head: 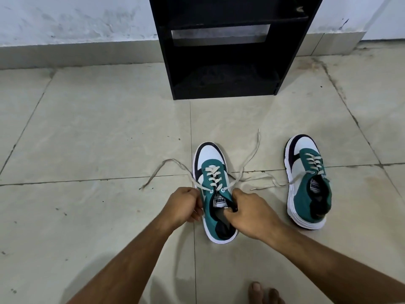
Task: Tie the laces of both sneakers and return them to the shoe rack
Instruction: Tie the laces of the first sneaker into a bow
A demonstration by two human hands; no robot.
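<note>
Two green, white and black sneakers stand on the tiled floor, toes pointing away from me. The left sneaker (211,172) lies between my hands, its grey laces (252,154) untied and spread out to both sides. My left hand (185,206) is closed against the sneaker's left side near the top eyelet, where the left lace runs into it. My right hand (247,212) grips the shoe's collar by the tongue, fingers inside the opening. The right sneaker (306,185) stands apart to the right, its lace (269,179) loose on the floor. The black shoe rack (230,51) stands ahead against the wall.
The rack's lower shelf (225,81) is open toward me, just beyond the sneakers. A bare foot (263,292) shows at the bottom edge. Beige floor tiles (87,128) extend left and right; a grey skirting and white wall run behind.
</note>
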